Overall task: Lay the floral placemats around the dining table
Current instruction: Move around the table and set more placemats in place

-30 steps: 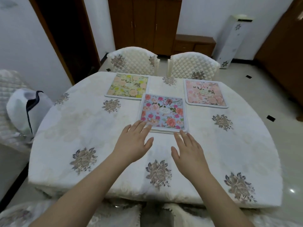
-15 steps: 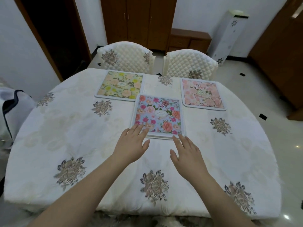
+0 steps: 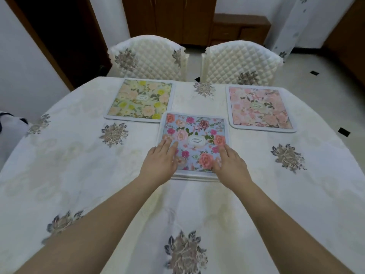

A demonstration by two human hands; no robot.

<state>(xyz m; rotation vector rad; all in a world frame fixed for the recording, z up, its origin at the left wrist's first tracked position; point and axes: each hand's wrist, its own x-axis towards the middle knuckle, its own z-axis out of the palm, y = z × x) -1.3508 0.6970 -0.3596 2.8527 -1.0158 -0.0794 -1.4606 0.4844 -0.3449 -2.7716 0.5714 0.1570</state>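
Observation:
A stack of floral placemats, its top one blue with pink roses (image 3: pixel 194 138), lies in the middle of the dining table (image 3: pixel 79 159). My left hand (image 3: pixel 161 162) rests flat on the stack's near left corner. My right hand (image 3: pixel 230 164) rests flat on its near right corner, fingers straight. A yellow-green placemat (image 3: pixel 141 100) lies at the far left in front of one chair. A pink placemat (image 3: pixel 259 108) lies at the far right in front of the other chair.
Two white quilted chairs (image 3: pixel 150 56) (image 3: pixel 240 62) stand at the table's far side. A white embroidered cloth covers the table. Brown wooden cabinets (image 3: pixel 169 18) line the back wall. A white and dark bag (image 3: pixel 7 123) sits off the left edge.
Both hands have slid forward from the cloth onto the near corners of the blue placemat stack. The camera has moved closer to the table.

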